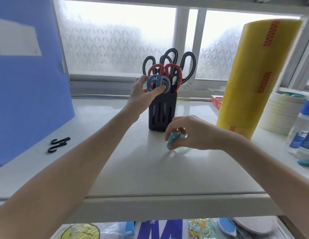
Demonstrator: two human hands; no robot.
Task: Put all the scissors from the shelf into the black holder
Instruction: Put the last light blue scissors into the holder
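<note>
A black slotted holder (162, 114) stands upright in the middle of the grey shelf (133, 169). It holds several scissors: black-handled ones (171, 57) at the back and a red-handled pair (174, 73) in front. My left hand (143, 94) grips the blue-handled scissors (158, 83) at the holder's front left corner, blades down inside it. My right hand (190, 133) is just in front of the holder, low over the shelf, fingers closed on a small teal-handled pair of scissors (174, 138). Its blades are blurred.
A blue folder (29, 83) stands at the left, with two black hooks (58, 144) beside it. At the right are a tall yellow film roll (259, 78), stacked tape rolls (281, 114), a glue bottle (304, 128) and a teal object (305, 163) at the edge.
</note>
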